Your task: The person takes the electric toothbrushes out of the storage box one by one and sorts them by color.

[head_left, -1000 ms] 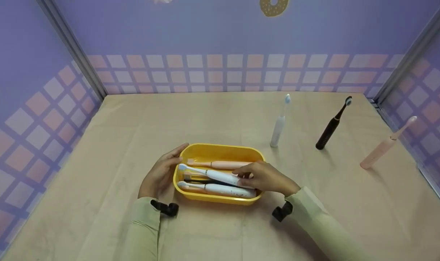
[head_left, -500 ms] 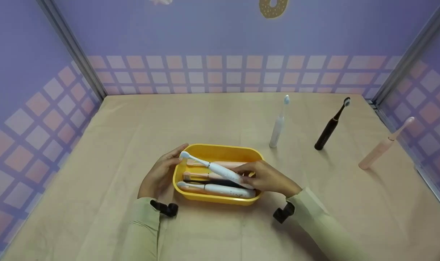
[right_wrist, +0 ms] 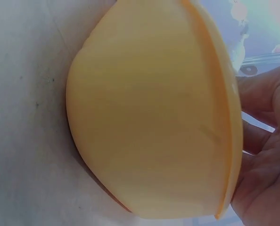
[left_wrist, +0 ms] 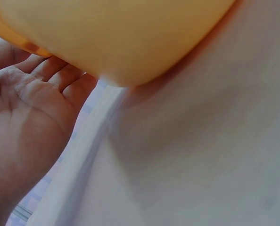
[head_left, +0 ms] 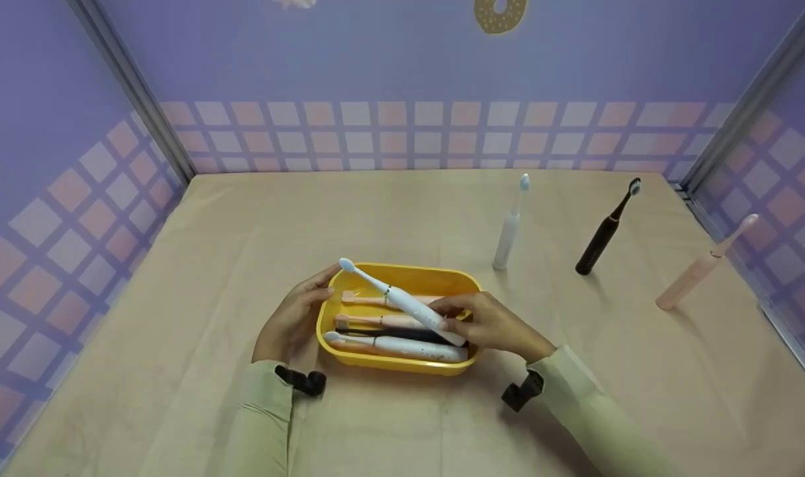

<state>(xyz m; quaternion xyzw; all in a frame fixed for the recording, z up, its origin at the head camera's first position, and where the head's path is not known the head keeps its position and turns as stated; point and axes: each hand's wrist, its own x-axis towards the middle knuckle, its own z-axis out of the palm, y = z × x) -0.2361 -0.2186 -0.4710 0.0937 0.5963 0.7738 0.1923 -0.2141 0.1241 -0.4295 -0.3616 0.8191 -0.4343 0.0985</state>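
A yellow plastic basket point(head_left: 402, 364) stands in the middle of the table in the head view. My left hand point(head_left: 295, 311) holds its left end, thumb over the rim and fingers along the outer wall. With my right hand point(head_left: 498, 324) I pinch the handle of a white electric toothbrush point(head_left: 412, 307) over the basket. Its head is raised to the left, above the rim. Below it lie another white electric toothbrush point(head_left: 415, 348), a black one point(head_left: 402, 333) and pink ones point(head_left: 362, 321), partly covered. Both wrist views show mainly the basket's outer wall.
To the right of the basket, three electric toothbrushes stand upright on the table: a white one point(head_left: 506, 242), a black one point(head_left: 597, 245) and a pink one point(head_left: 690, 281). Tiled-pattern walls point(head_left: 429, 132) enclose the table at the back and sides.
The white toothbrush in my right hand has tilted, its head rising from inside the basket to above the far-left rim. The left hand and basket have stayed in place.
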